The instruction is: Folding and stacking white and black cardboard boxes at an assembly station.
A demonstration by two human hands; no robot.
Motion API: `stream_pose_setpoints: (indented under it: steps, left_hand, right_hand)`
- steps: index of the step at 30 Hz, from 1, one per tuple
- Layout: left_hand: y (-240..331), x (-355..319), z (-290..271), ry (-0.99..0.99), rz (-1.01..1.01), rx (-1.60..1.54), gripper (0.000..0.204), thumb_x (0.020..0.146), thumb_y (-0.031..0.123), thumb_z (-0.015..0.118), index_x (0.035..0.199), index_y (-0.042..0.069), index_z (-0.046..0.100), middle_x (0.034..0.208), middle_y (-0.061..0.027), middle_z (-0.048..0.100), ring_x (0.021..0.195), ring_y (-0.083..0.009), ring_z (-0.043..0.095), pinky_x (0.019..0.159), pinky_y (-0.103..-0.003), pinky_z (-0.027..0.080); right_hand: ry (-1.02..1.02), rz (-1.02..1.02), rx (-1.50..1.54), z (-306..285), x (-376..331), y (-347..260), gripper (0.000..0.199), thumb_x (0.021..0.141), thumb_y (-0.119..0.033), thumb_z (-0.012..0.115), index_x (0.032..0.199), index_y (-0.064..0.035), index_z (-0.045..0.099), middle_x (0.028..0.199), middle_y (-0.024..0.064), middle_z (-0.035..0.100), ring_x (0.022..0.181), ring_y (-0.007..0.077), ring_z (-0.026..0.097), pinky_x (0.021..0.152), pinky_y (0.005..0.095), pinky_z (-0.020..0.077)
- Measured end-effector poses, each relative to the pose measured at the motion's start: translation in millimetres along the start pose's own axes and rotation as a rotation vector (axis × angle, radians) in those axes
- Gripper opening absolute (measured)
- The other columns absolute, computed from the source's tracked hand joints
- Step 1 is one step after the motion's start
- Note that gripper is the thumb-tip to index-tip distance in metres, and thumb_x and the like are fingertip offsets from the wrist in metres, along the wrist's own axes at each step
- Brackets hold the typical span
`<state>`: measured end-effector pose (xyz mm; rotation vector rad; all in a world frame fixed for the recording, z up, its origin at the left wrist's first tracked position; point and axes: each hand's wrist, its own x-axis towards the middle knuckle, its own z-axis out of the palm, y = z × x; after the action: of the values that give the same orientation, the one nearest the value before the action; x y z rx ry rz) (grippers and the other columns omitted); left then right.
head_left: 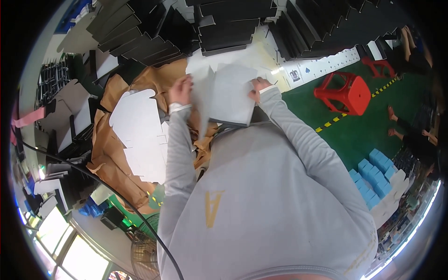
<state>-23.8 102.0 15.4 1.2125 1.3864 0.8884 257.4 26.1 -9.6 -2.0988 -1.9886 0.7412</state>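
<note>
A cardboard box (233, 93), white inside with a dark outer edge, is partly folded on the table in front of my body. Its left panel (201, 95) stands up and is smeared by motion. Curled fingers of my left hand (181, 90) are at that panel's left edge, partly hidden. At the right edge, my right hand (259, 89) grips the box between thumb and fingers. To the left, flat white cardboard blanks (140, 135) lie on crumpled brown paper (109, 140).
Stacks of black folded cardboard (228, 32) crowd the table's far side. A printed strip (322, 67) runs along its right edge. Beyond it, a red plastic stool (352, 93) stands on the green floor. Small blue boxes (375, 175) are at right. A black cable (116, 196) crosses the lower left.
</note>
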Motion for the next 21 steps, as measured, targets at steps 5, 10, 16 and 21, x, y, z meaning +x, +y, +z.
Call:
stream_pose_setpoints:
  steps: [5, 10, 16, 21]
  left_hand:
    - [-49, -3, 46, -0.211, 0.183, 0.244, 0.021, 0.085, 0.015, 0.049, 0.095, 0.000, 0.059, 0.085, -0.0119, 0.062, 0.080, -0.0179, 0.057, 0.071, -0.027, 0.045]
    - [-62, -23, 75, -0.123, 0.308, 0.121, 0.027, 0.086, 0.021, 0.045, 0.076, -0.002, 0.057, 0.070, -0.0139, 0.057, 0.066, -0.0295, 0.050, 0.067, -0.034, 0.038]
    - [-80, -18, 67, -0.167, 0.204, 0.117, 0.029, 0.088, 0.021, 0.043, 0.075, 0.000, 0.058, 0.064, -0.0114, 0.054, 0.069, -0.0259, 0.049, 0.067, -0.033, 0.038]
    - [-62, -29, 68, -0.106, 0.241, 0.012, 0.031, 0.089, 0.020, 0.041, 0.073, 0.000, 0.058, 0.068, -0.0096, 0.053, 0.069, -0.0210, 0.049, 0.066, -0.029, 0.039]
  right_hand:
    - [0.118, -0.374, -0.072, 0, -8, 13, 0.013, 0.074, -0.012, 0.054, 0.084, -0.0070, 0.060, 0.081, 0.0089, 0.054, 0.080, 0.0277, 0.050, 0.070, 0.0362, 0.0435]
    - [0.077, -0.368, 0.308, 3, -22, 32, 0.014, 0.075, -0.018, 0.057, 0.082, -0.0082, 0.064, 0.089, 0.0080, 0.053, 0.079, 0.0265, 0.049, 0.071, 0.0349, 0.0411]
    - [0.151, -0.243, 0.162, -14, -5, 21, 0.053, 0.063, -0.032, 0.068, 0.109, -0.0083, 0.054, 0.104, 0.0140, 0.048, 0.094, 0.0292, 0.046, 0.082, 0.0338, 0.0390]
    - [-0.248, -0.161, 0.102, -29, 30, 13, 0.084, 0.057, -0.035, 0.071, 0.127, -0.0059, 0.037, 0.117, 0.0199, 0.043, 0.104, 0.0332, 0.046, 0.089, 0.0348, 0.0375]
